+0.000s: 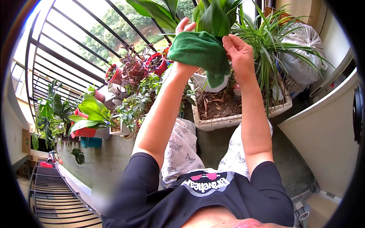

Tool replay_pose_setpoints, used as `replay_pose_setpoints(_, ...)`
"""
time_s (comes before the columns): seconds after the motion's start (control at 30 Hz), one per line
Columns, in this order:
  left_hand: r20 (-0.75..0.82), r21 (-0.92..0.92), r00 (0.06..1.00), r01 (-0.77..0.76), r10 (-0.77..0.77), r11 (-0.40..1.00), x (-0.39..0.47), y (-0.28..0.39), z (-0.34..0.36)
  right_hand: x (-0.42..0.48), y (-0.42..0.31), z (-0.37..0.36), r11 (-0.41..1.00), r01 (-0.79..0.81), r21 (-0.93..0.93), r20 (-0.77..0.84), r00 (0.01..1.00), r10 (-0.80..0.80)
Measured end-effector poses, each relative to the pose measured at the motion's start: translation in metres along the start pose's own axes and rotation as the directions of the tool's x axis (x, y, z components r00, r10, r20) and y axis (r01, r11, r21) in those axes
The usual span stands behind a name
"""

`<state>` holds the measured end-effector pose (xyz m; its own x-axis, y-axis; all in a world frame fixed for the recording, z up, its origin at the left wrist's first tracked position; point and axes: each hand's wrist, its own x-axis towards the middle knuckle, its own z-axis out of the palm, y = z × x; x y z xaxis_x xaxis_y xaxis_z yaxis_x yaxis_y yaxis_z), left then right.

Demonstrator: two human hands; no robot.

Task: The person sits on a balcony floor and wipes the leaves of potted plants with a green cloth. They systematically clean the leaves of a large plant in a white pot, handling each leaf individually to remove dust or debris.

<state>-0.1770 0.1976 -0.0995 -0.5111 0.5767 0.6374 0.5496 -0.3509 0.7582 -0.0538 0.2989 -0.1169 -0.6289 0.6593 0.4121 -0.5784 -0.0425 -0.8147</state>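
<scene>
A green cloth (196, 48) drapes over my left hand (184, 26) and wrist, hiding most of the palm; the fingertips stick out past its upper edge. The cloth's right end hangs down over a white pot (209, 82). To the right, my right hand (240, 54) has its thumb and curled fingers pinched together at the lower edge of a broad green leaf (214, 21), close beside the cloth. Exactly what lies between those fingertips is partly hidden. The leaf belongs to a large-leaved potted plant in front of me.
Below my hands stands a rectangular stone-like planter (218, 122) with soil. A spider plant (265, 45) and a tied plastic bag (302, 54) are at right. Red pots (114, 73), a teal pot (91, 142) and leafy plants line the black railing (71, 62) at left.
</scene>
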Motion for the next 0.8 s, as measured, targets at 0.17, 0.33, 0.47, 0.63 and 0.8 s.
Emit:
replay_pose_setpoints(0.17, -0.002, -0.083, 0.993, 0.120, -0.120, 0.989, 0.013, -0.004, 0.002, 0.001, 0.002, -0.003, 0.991, -0.045, 0.127, 0.081, 0.996, 0.035)
replay_pose_setpoints(0.33, -0.082, -0.049, 0.989, 0.121, -0.124, 0.992, 0.009, 0.005, 0.004, -0.003, -0.003, -0.006, 0.998, -0.021, 0.060, 0.269, 0.963, 0.005)
replay_pose_setpoints(0.47, -0.034, 0.070, 0.999, 0.038, -0.035, 0.997, 0.003, 0.006, -0.002, -0.007, -0.002, -0.004, 0.993, 0.023, -0.118, 0.208, 0.978, 0.002)
replay_pose_setpoints(0.63, 0.025, -0.054, 0.988, 0.152, -0.151, 0.987, -0.006, 0.031, 0.006, -0.002, 0.012, -0.008, 0.998, 0.007, 0.060, 0.011, 1.000, -0.008)
replay_pose_setpoints(0.8, 0.120, 0.056, 0.984, 0.125, -0.131, 0.991, -0.009, 0.035, -0.002, 0.002, 0.011, -0.016, 0.917, -0.070, 0.393, -0.045, 0.994, 0.096)
